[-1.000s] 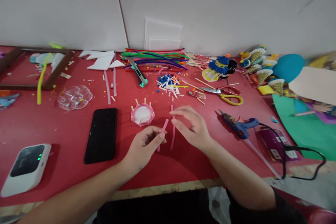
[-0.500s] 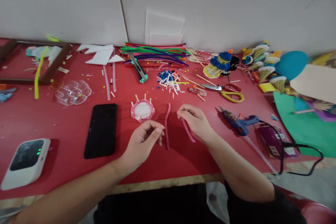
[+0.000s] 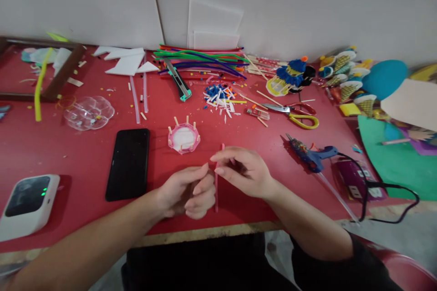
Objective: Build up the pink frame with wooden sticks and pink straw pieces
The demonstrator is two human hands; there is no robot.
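My left hand [image 3: 191, 192] is closed, its fingers curled and its thumb pointing up toward my right fingertips. A strip of pink pipe cleaner [image 3: 216, 195] runs upright along its fingertips; the exact grip is hidden. My right hand [image 3: 244, 170] is bent inward just right of it, thumb and forefinger close together, with the top of the strip behind them. A bit of pink shows inside its curled fingers, mostly hidden. Beyond my left hand sits a small pink-rimmed ring [image 3: 184, 138] with a white base and short wooden sticks standing around it.
A black phone [image 3: 128, 163] and a white device [image 3: 30, 207] lie left. Behind are a box cutter [image 3: 177, 79], pipe cleaners [image 3: 201, 61] and small scraps [image 3: 221, 97]. Scissors [image 3: 293, 112], a blue glue gun [image 3: 310, 154] with its cord, and green paper [image 3: 392, 159] are right.
My hands have come together. The right hand moved left and its hanging pink pipe cleaner is now mostly hidden. The upright pink strip has shifted nearer the front edge.
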